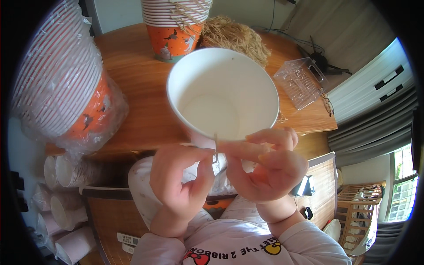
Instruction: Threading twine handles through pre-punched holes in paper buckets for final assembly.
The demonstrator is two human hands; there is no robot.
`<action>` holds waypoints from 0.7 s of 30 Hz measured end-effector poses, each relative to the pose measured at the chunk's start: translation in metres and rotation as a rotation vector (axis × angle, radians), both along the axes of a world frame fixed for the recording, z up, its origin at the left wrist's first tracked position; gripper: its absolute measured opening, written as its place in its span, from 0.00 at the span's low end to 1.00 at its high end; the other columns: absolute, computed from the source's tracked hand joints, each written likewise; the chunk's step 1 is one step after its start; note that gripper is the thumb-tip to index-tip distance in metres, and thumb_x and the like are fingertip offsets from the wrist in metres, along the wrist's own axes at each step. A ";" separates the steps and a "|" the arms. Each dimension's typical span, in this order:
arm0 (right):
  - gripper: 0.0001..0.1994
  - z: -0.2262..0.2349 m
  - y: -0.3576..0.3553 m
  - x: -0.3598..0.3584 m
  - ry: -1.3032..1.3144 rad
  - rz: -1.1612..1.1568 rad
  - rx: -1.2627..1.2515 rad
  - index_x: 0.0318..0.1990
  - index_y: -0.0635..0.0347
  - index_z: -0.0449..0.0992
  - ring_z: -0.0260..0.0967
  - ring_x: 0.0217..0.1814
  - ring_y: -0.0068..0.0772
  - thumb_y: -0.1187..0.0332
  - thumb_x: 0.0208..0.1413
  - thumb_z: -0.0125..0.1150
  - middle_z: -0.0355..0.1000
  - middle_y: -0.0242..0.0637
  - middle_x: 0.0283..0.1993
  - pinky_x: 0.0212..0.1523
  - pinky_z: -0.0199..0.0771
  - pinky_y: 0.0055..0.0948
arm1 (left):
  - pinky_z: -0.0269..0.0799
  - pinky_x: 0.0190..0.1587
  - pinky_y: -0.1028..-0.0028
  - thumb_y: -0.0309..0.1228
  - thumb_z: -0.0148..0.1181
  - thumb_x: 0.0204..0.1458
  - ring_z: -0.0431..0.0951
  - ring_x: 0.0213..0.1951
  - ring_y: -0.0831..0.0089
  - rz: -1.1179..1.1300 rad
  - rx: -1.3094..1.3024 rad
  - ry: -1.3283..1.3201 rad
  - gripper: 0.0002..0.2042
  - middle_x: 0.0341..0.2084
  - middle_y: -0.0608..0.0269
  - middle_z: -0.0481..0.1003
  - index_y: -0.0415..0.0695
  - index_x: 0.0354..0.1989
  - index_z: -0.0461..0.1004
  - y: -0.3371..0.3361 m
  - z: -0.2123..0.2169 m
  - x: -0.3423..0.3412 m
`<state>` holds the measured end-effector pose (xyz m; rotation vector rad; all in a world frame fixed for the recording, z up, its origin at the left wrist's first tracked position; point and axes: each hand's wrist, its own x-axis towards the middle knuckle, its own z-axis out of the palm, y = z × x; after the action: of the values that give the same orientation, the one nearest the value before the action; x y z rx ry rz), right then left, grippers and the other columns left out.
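Note:
A large white paper bucket (212, 106) stands at the table's near edge with its open mouth tipped toward me. A small dark hole shows near its far rim. At the near rim a short tan paper cord (216, 140) sticks up between my fingertips. My left hand (183, 176) is closed in a pinch on the cord, thumb and forefinger together. My right hand (267, 165) is closed too, its fingertips meeting the cord from the other side. Fingers hide most of the cord and part of the bucket's outer wall.
A stack of orange patterned buckets (170, 39) stands behind, with cords draped over it. Beside it lies a heap of tan cords (236, 37). More buckets in clear plastic (66, 97) stand at left. A clear plastic holder (300, 81) and glasses (327, 104) lie at right.

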<state>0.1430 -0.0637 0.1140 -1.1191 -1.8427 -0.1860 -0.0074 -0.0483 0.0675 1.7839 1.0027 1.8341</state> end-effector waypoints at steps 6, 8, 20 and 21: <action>0.19 -0.006 -0.006 -0.002 0.043 -0.048 0.044 0.40 0.50 0.86 0.66 0.38 0.17 0.75 0.33 0.72 0.77 0.16 0.36 0.45 0.51 0.24 | 0.68 0.33 0.71 0.16 0.66 0.40 0.75 0.28 0.65 -0.008 -0.033 -0.005 0.10 0.27 0.62 0.77 0.41 0.32 0.78 -0.001 0.001 0.001; 0.19 -0.010 -0.006 -0.002 0.043 -0.067 0.044 0.40 0.50 0.85 0.66 0.38 0.17 0.75 0.34 0.72 0.77 0.16 0.36 0.44 0.50 0.24 | 0.68 0.33 0.70 0.16 0.66 0.40 0.75 0.28 0.64 -0.007 -0.039 -0.003 0.10 0.27 0.62 0.77 0.41 0.32 0.78 0.000 -0.001 0.001; 0.19 -0.037 -0.010 0.002 0.273 -0.021 0.016 0.39 0.51 0.86 0.64 0.35 0.18 0.76 0.33 0.75 0.71 0.20 0.31 0.39 0.53 0.23 | 0.66 0.27 0.82 0.21 0.62 0.54 0.75 0.26 0.82 -0.353 -0.341 -0.257 0.04 0.28 0.63 0.80 0.36 0.37 0.79 0.008 -0.012 0.001; 0.20 -0.038 -0.009 0.004 0.286 0.021 0.010 0.41 0.53 0.83 0.64 0.33 0.19 0.78 0.35 0.74 0.71 0.22 0.31 0.39 0.53 0.23 | 0.66 0.27 0.82 0.21 0.62 0.54 0.75 0.26 0.82 -0.355 -0.343 -0.255 0.04 0.28 0.63 0.80 0.36 0.37 0.79 0.008 -0.011 0.003</action>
<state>0.1469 -0.0729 0.0756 -1.0597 -1.5964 -0.0212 -0.0046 -0.0403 0.0562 1.3795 0.7863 1.5169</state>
